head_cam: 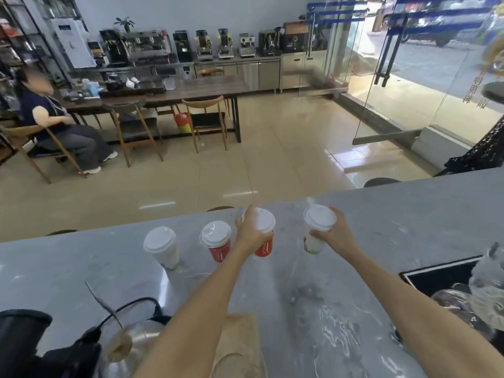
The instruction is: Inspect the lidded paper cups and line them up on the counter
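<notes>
Two cups already stand side by side on the grey marbled counter (354, 268): a white cup (163, 246) and, at its 3 o'clock, a red cup (218, 242). The left hand (252, 236) grips a second red cup (263, 233) next along; the right hand (336, 236) holds a second white cup (316, 230), possibly lifted. Both remain to be released. Behind, tiled floor and coffee machines (191, 46) at 12 o'clock.

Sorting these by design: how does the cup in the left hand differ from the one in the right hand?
The cup in the left hand has a red body; the cup in the right hand is white with green near its base. The left hand wraps the red cup from its left side, the right hand grips the white one from its right. Both carry white lids.
</notes>
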Demonstrator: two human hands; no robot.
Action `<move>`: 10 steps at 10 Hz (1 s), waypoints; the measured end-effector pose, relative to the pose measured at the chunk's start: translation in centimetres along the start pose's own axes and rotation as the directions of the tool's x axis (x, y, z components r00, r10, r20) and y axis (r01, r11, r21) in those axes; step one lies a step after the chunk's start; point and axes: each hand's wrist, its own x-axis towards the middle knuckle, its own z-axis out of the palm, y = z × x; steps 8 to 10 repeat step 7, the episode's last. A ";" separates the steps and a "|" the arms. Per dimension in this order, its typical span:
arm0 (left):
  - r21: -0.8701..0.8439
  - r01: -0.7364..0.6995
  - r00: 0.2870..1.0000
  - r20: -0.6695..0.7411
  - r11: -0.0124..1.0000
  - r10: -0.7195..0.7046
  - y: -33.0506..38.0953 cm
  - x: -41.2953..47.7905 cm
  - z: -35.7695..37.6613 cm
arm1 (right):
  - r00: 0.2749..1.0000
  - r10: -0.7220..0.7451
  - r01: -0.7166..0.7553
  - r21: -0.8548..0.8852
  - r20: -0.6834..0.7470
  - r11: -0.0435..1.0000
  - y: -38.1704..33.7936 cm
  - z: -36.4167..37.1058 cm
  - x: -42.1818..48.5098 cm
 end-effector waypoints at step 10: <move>0.124 0.134 0.974 0.164 0.983 -0.154 -3.4 5.8 5.0 | 0.995 0.035 -0.028 -0.074 0.096 0.997 4.8 -1.1 4.3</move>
